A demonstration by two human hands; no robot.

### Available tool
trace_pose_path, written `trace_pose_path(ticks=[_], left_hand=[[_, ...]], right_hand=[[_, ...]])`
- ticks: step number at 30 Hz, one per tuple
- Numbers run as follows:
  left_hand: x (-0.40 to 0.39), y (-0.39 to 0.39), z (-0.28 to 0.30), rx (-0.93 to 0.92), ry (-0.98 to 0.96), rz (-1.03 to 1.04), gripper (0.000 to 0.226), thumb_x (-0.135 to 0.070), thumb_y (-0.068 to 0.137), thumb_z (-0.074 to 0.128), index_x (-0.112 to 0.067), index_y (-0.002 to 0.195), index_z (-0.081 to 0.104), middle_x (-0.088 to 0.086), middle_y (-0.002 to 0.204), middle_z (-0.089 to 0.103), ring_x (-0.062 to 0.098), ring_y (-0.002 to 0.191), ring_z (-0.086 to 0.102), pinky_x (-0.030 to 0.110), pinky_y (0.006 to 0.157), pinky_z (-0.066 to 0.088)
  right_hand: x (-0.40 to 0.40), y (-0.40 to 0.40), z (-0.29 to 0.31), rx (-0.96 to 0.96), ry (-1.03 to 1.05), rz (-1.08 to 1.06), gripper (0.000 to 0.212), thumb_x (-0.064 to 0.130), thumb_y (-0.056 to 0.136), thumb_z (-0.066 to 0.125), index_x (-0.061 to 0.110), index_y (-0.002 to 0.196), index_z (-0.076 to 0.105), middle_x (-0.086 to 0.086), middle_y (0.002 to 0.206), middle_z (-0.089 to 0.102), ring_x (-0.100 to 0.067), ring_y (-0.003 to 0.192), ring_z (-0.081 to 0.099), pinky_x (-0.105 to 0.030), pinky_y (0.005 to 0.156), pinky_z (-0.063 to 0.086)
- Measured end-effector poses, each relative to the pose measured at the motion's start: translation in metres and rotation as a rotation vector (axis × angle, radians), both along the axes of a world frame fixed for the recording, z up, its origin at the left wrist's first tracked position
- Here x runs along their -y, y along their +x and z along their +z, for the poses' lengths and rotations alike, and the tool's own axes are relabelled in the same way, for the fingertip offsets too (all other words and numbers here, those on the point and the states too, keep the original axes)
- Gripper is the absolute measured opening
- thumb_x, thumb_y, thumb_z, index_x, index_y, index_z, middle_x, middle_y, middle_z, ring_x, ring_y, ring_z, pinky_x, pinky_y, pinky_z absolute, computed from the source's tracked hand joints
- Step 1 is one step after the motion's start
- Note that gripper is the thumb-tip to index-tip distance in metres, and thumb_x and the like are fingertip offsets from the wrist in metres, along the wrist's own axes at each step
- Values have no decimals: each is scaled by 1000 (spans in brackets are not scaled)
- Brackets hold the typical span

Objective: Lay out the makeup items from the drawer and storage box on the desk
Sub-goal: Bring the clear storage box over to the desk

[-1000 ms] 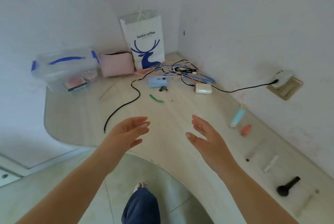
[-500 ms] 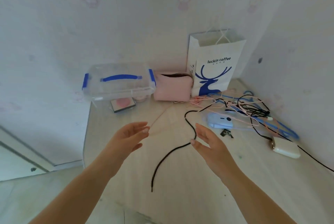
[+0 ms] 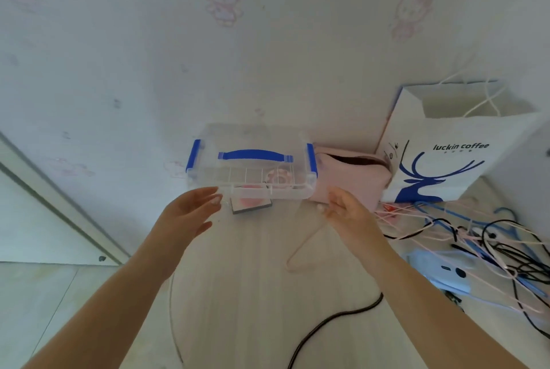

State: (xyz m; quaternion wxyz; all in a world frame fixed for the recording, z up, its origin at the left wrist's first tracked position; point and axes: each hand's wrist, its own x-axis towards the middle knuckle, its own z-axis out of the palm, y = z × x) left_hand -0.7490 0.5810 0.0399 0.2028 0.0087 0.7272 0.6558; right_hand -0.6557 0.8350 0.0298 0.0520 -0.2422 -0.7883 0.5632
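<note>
A clear plastic storage box (image 3: 251, 142) with a blue handle and blue side clips stands at the back of the pale wooden desk (image 3: 256, 279), against the wall. Pink items show through its front wall. A square compact with a pink centre (image 3: 251, 204) lies partly under the box's front edge. My left hand (image 3: 190, 213) is open, fingertips just short of the box's front left corner. My right hand (image 3: 348, 213) is open too, close to the front right corner. Neither hand holds anything.
A pink pouch (image 3: 351, 178) lies right of the box, then a white Luckin Coffee paper bag (image 3: 455, 157). A tangle of black, blue and pink cables (image 3: 476, 240) covers the right side, over a light blue device (image 3: 446, 272). A black cable (image 3: 330, 321) crosses the near desk.
My view has swung left and moved closer to the storage box. Both open hands have moved forward from mid-desk to the box's front corners.
</note>
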Motion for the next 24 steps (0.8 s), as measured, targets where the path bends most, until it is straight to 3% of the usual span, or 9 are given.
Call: trace_pose_path(ticks=[3, 6, 9, 12, 13, 16, 19, 24], left_hand=[[6, -21, -5, -85, -63, 95, 30, -30, 86, 62, -27, 116, 60, -5, 116, 65, 16, 112, 59, 36, 95, 48], [9, -46, -13, -152, -181, 154, 50, -35, 85, 64, -31, 132, 48, -7, 134, 54, 17, 126, 47, 36, 95, 43], [9, -78, -23, -48, -203, 110, 72, -35, 85, 63, -31, 146, 24, -2, 151, 34, 21, 137, 34, 46, 105, 36], [10, -107, -36, 134, -49, 18, 82, -30, 85, 63, -27, 149, 12, 1, 150, 35, 26, 132, 42, 48, 104, 38], [10, -117, -40, 165, -22, -25, 80, -29, 85, 64, -27, 148, 15, 1, 145, 42, 26, 126, 49, 48, 102, 40], [12, -138, -50, 140, -59, -135, 53, -27, 85, 64, -25, 134, 42, 2, 124, 61, 25, 108, 62, 49, 96, 49], [12, -150, -54, 108, -77, -198, 35, -22, 85, 63, -25, 119, 54, 2, 110, 67, 24, 101, 65, 46, 93, 51], [19, -158, -50, 93, -71, -255, 33, -15, 86, 61, -21, 118, 55, 4, 109, 66, 25, 101, 63, 38, 87, 51]], right_hand=[[-3, -29, -6, 35, 7, 7, 48, 29, 89, 60, 27, 135, 43, 12, 126, 49, -7, 120, 45, -24, 91, 33], [0, -53, -13, 63, 20, -2, 62, 34, 87, 62, 29, 142, 34, 8, 144, 40, -12, 132, 39, -30, 99, 35], [-1, -76, -20, 142, -33, -97, 73, 38, 87, 62, 27, 148, 23, 4, 150, 33, -18, 135, 36, -39, 107, 35], [-1, -88, -29, 233, -144, -211, 87, 59, 72, 63, 25, 145, 29, 1, 146, 41, -20, 128, 45, -44, 106, 38], [-1, -91, -34, 238, -177, -248, 79, 58, 72, 62, 24, 139, 38, 1, 140, 48, -20, 123, 49, -42, 104, 41], [8, -99, -36, 202, -282, -300, 26, 37, 89, 56, 27, 113, 55, 1, 122, 60, -16, 109, 55, -33, 94, 42], [16, -103, -38, 156, -359, -389, 26, 29, 90, 55, 24, 116, 55, 1, 119, 60, -16, 111, 55, -34, 97, 43], [32, -90, -35, 82, -460, -433, 11, 15, 92, 54, 17, 100, 61, -1, 97, 66, -17, 96, 62, -36, 95, 47]])
